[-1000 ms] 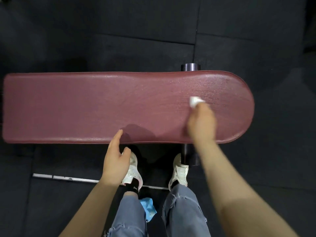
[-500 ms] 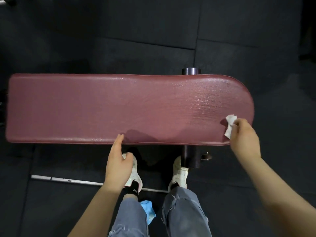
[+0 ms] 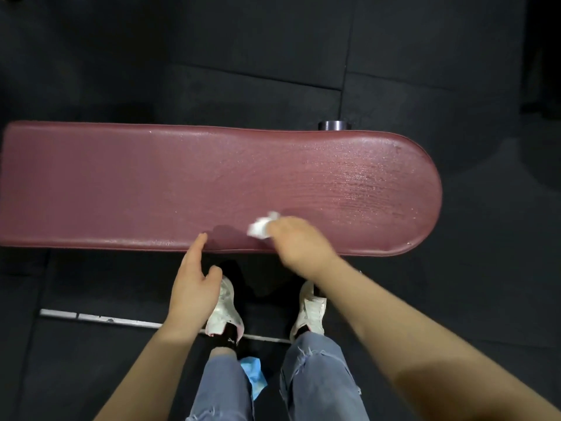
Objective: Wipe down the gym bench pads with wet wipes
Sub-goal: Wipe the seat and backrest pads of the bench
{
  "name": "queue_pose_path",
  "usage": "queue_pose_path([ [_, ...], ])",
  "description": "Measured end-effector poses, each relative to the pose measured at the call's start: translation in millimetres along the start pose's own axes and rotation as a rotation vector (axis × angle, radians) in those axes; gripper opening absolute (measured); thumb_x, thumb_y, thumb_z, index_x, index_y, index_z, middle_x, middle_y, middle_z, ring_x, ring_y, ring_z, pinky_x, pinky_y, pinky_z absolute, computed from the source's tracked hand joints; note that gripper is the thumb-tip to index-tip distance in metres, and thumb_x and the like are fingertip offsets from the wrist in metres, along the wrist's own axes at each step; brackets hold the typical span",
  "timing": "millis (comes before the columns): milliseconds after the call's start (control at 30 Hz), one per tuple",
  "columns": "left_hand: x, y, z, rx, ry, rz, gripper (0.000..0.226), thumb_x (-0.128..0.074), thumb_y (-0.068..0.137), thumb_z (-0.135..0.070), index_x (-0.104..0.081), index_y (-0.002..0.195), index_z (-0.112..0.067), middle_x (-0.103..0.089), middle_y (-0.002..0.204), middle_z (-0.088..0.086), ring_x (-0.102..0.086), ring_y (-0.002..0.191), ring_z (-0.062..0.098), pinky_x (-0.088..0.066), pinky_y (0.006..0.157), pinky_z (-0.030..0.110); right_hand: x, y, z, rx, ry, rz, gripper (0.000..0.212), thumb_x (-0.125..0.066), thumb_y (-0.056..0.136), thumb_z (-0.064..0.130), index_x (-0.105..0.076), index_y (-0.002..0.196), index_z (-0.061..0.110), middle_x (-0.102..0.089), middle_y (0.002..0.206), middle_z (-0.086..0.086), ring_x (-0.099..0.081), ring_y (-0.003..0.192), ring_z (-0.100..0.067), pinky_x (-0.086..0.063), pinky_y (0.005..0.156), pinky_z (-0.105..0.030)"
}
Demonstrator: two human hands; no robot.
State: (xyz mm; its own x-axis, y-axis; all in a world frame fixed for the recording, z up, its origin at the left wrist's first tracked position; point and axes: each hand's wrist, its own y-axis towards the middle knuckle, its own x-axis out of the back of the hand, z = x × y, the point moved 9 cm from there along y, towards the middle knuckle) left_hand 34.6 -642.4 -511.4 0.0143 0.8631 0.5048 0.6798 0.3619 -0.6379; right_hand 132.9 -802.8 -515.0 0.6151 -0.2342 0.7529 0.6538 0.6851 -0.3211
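Right hand grips a wipe against the pad near its front edge; left hand, fingers straight, touches that edge.

Your tabletop here is the maroon bench pad, long and rounded off at its right end, with a wet sheen there. A crumpled white wipe sits on it by the near edge. Under the pad it's dark floor mats, with a metal strip and a blue scrap on them.
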Motion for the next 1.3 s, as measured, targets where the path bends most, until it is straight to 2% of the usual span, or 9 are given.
queue_pose_path([
  [133, -9.9, -3.6, -4.6, -0.015, -0.047, 0.020, 0.067, -0.047, 0.095, 0.000, -0.031, 0.154, -0.026, -0.033, 0.152, -0.017, -0.044, 0.084, -0.032, -0.031, 0.077, -0.004, 59.0, -133.5, -147.0, -0.743, 0.003, -0.302, 0.022, -0.044, 0.099, 0.035, -0.064, 0.103, 0.027, -0.070, 0.092, 0.001, -0.062, 0.083, -0.025, -0.047, 0.068, -0.032],
  [300, -10.2, -4.6, -1.0, -0.014, -0.089, -0.013, 0.066, -0.046, 0.094, 0.002, -0.033, 0.152, -0.027, -0.030, 0.157, -0.015, -0.037, 0.108, -0.029, -0.027, 0.082, -0.003, 63.5, -163.5, -157.8, -1.098, 0.131, -0.679, 0.015, -0.043, 0.096, 0.014, -0.057, 0.100, 0.010, -0.066, 0.100, -0.017, -0.059, 0.088, -0.039, -0.043, 0.072, -0.040],
  [367, -7.4, -9.5, 1.6, -0.002, -0.129, -0.017, 0.064, -0.045, 0.096, 0.002, -0.033, 0.152, -0.027, -0.030, 0.154, -0.018, -0.042, 0.094, -0.034, -0.030, 0.082, -0.003, 47.9, -129.2, -131.1, -1.084, 0.159, -0.722, 0.014, -0.049, 0.094, 0.011, -0.059, 0.104, 0.008, -0.066, 0.102, -0.018, -0.061, 0.091, -0.039, -0.045, 0.073, -0.040],
  [500, 3.4, -8.6, 8.8, -0.024, -0.129, -0.087, 0.055, -0.043, 0.101, -0.008, -0.036, 0.151, -0.031, -0.034, 0.154, -0.017, -0.032, 0.140, -0.002, -0.024, 0.113, 0.021, -11.4, -12.1, -31.2, -0.634, 0.103, -0.412, 0.028, -0.053, 0.090, 0.011, -0.063, 0.116, 0.015, -0.069, 0.106, -0.010, -0.064, 0.096, -0.033, -0.051, 0.078, -0.039],
  [633, 11.0, -5.8, 16.5, -0.016, -0.122, -0.133, 0.051, -0.041, 0.103, -0.014, -0.036, 0.151, -0.029, -0.037, 0.155, -0.014, -0.032, 0.140, 0.000, -0.024, 0.113, 0.023, -49.8, 49.1, 71.5, -0.024, -0.093, 0.035, 0.032, -0.048, 0.091, 0.005, -0.057, 0.122, 0.006, -0.065, 0.108, -0.014, -0.062, 0.097, -0.036, -0.047, 0.077, -0.044],
  [733, 6.6, -5.8, 13.2, -0.036, -0.095, -0.110, 0.050, -0.040, 0.103, -0.013, -0.036, 0.151, -0.027, -0.036, 0.152, -0.016, -0.029, 0.136, -0.006, -0.021, 0.109, 0.018, -37.1, 38.7, 70.7, 0.167, -0.207, 0.067, 0.025, -0.053, 0.088, 0.003, -0.061, 0.112, 0.002, -0.066, 0.101, -0.018, -0.064, 0.089, -0.036, -0.046, 0.072, -0.044],
  [967, -14.8, -8.4, 1.4, -0.047, -0.107, -0.082, 0.051, -0.041, 0.103, -0.012, -0.037, 0.151, -0.028, -0.035, 0.155, -0.016, -0.027, 0.135, -0.010, -0.019, 0.104, 0.006, 44.4, -105.9, -115.0, -0.429, -0.013, -0.121, 0.030, -0.057, 0.095, 0.020, -0.061, 0.117, 0.039, -0.065, 0.127, 0.000, -0.060, 0.119, -0.023, -0.048, 0.093, -0.035],
  [1133, -27.6, -11.2, -3.8, -0.055, -0.128, -0.050, 0.051, -0.041, 0.103, -0.013, -0.036, 0.151, -0.030, -0.034, 0.155, -0.018, -0.027, 0.138, -0.007, -0.020, 0.107, 0.014, 63.3, -206.7, -185.3, -0.951, -0.002, -0.380, 0.021, -0.043, 0.098, 0.021, -0.061, 0.106, 0.017, -0.067, 0.117, -0.011, -0.062, 0.101, -0.037, -0.048, 0.079, -0.040],
  [1300, -28.3, -12.0, 1.0, -0.045, -0.157, -0.050, 0.049, -0.039, 0.104, -0.014, -0.037, 0.151, -0.030, -0.035, 0.154, -0.019, -0.028, 0.139, -0.006, -0.020, 0.109, 0.016, 23.5, -130.6, -116.8, -0.732, 0.018, -0.357, 0.017, -0.047, 0.094, 0.009, -0.062, 0.098, 0.015, -0.071, 0.099, -0.016, -0.065, 0.089, -0.040, -0.050, 0.071, -0.041],
])
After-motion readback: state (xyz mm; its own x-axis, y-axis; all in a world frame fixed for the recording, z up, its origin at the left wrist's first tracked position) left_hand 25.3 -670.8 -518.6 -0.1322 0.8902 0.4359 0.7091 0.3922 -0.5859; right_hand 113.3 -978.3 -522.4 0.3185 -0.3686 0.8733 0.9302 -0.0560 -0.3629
